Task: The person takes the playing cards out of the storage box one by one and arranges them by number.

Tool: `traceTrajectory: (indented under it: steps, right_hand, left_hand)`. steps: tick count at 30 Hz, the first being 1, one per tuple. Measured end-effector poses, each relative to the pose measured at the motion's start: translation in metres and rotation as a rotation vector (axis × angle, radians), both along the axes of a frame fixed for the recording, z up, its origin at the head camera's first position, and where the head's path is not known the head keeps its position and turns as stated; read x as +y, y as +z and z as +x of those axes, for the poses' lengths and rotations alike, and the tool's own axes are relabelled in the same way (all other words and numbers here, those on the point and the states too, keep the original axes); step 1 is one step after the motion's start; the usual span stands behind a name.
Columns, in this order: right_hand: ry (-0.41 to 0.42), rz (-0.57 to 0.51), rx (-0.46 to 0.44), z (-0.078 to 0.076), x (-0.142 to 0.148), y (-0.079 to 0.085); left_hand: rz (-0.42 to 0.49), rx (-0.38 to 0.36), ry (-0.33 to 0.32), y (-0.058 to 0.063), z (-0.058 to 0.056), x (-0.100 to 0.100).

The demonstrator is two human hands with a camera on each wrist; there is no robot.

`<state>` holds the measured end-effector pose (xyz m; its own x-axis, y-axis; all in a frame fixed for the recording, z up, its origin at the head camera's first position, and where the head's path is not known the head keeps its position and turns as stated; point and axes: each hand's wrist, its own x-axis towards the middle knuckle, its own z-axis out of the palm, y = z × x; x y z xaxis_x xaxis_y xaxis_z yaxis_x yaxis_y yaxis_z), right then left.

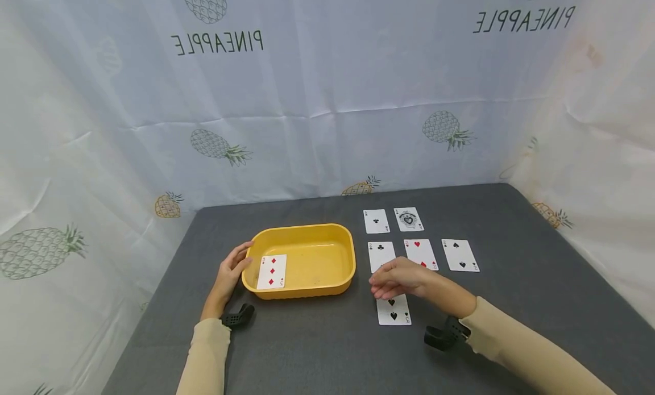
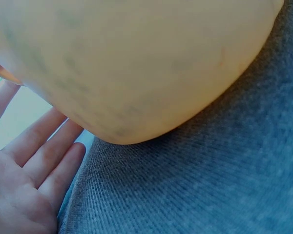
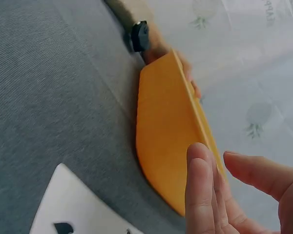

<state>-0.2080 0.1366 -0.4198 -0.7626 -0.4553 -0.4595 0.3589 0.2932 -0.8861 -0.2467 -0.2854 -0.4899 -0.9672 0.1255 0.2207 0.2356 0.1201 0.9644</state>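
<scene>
My left hand (image 1: 232, 273) rests against the left end of a yellow plastic tray (image 1: 310, 293), its fingers extended along the rim. The left wrist view shows those fingers (image 2: 49, 153) beside the tray's outer wall (image 2: 151, 73). A three of diamonds (image 1: 272, 271) lies face up inside, at the tray's left end. My right hand (image 1: 401, 278) hovers to the right of the tray, over a three of spades (image 1: 393, 314) whose upper part it covers. In the right wrist view its fingers stretch forward, thumb apart, and nothing shows between them. Just behind is a two of clubs (image 1: 381, 254), partly overlapped by the hand.
Farther right lie a two of hearts (image 1: 421, 252) and a two of spades (image 1: 459, 255). At the back are an ace of clubs (image 1: 376, 221) and an ornate ace (image 1: 408, 219). The grey tabletop (image 1: 307, 349) meets a pineapple-print curtain (image 1: 317, 150) behind.
</scene>
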Motion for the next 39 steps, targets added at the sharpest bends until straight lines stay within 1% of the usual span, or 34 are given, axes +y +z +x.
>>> traceTrajectory:
  steps: [8,13,21,26,30,36,39]
  right_hand:
    - [0.019,-0.036,-0.018,-0.011,-0.025,0.016]
    - [0.006,-0.064,-0.037,-0.016,-0.041,0.026]
    - [-0.024,-0.077,-0.039,-0.028,-0.071,0.032]
    - [-0.028,-0.08,-0.023,-0.035,-0.09,0.033]
    - [-0.042,-0.077,-0.03,-0.039,-0.105,0.03]
    - [-0.102,-0.061,-0.048,-0.044,-0.124,0.02]
    - [-0.13,-0.05,-0.052,-0.046,-0.132,0.014]
  left_hand:
    - [-0.01,-0.011,0.009,0.001,0.002,0.0]
    - [-0.028,-0.015,0.02,0.0,0.002,0.0]
    - [-0.063,-0.016,0.031,0.001,0.003,0.0]
    - [-0.079,-0.034,0.042,0.002,0.003,0.0]
    - [-0.078,-0.037,0.042,0.002,0.003,0.0]
    - [-0.082,-0.038,0.043,0.002,0.002,0.001]
    - [-0.086,-0.048,0.055,0.004,0.003,0.002]
